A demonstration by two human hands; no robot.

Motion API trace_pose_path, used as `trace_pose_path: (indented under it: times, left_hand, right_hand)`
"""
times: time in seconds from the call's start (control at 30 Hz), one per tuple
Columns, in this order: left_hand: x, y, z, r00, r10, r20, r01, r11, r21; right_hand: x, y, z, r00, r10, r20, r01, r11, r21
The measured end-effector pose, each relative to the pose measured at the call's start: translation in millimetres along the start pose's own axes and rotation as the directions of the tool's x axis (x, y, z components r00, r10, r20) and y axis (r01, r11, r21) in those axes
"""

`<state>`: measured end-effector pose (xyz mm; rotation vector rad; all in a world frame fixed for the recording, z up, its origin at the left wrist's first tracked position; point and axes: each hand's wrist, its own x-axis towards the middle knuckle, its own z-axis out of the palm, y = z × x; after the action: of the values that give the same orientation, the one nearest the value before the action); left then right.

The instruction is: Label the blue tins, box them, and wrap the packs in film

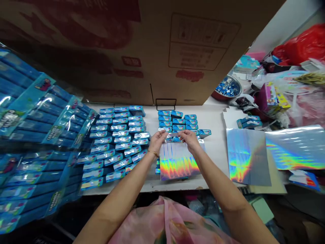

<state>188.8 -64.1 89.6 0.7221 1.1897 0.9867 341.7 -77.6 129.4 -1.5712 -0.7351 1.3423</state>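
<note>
My left hand (157, 139) and my right hand (190, 138) pinch the two ends of a narrow clear strip (173, 135) stretched between them. Below the strip, a shiny rainbow-coloured sheet (179, 159) lies between my forearms, over some blue boxes. Just beyond my hands stand short rows of small blue boxes (178, 121). Left of my left hand are several more columns of the same blue boxes (122, 133).
A large cardboard box (152, 54) rises at the back. Wrapped blue packs (33, 112) are stacked at the left. Rainbow sheets (246, 156) lie at the right, near a metal bowl (235, 86) of small blue pieces and a red bag (302, 44).
</note>
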Motion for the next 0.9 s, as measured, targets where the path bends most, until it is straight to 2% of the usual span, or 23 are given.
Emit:
trace_pose_path:
  times: [0.13, 0.3, 0.4, 0.5, 0.6, 0.7, 0.8, 0.9]
  left_hand:
    - [12.8, 6.1, -12.6, 0.998, 0.03, -0.051, -0.028, 0.999, 0.024]
    - [42.3, 14.5, -31.1, 0.989, -0.02, -0.145, 0.027, 0.998, 0.049]
    - [57.8, 18.0, -39.2, 0.994, -0.027, -0.102, 0.034, 0.998, 0.062]
    - [72.4, 17.6, -41.9, 0.993, 0.038, -0.115, -0.013, 0.977, 0.211]
    - [88.2, 13.8, -40.3, 0.981, 0.092, -0.17, -0.037, 0.953, 0.3]
    - [102.9, 8.6, -38.0, 0.967, 0.14, -0.211, -0.049, 0.921, 0.387]
    - [113.6, 3.0, -36.9, 0.957, 0.171, -0.233, -0.036, 0.87, 0.492]
    - [121.2, -2.5, -36.5, 0.955, 0.177, -0.238, -0.009, 0.819, 0.574]
  right_hand:
    - [11.5, 11.5, 24.4, 0.999, 0.012, -0.037, -0.012, 1.0, 0.016]
    - [35.0, 28.4, 58.1, 0.984, -0.084, -0.156, 0.086, 0.996, 0.011]
    - [51.8, 37.3, 70.9, 0.965, -0.151, -0.215, 0.135, 0.987, -0.089]
    - [66.5, 42.4, 76.1, 0.938, -0.247, -0.243, 0.179, 0.946, -0.269]
    - [76.4, 44.7, 77.8, 0.899, -0.373, -0.228, 0.214, 0.83, -0.515]
    - [81.8, 46.5, 79.6, 0.867, -0.455, -0.204, 0.184, 0.672, -0.717]
    - [85.3, 49.0, 81.7, 0.848, -0.497, -0.184, 0.157, 0.567, -0.809]
    - [88.1, 50.6, 82.9, 0.866, -0.482, -0.132, 0.121, 0.458, -0.881]
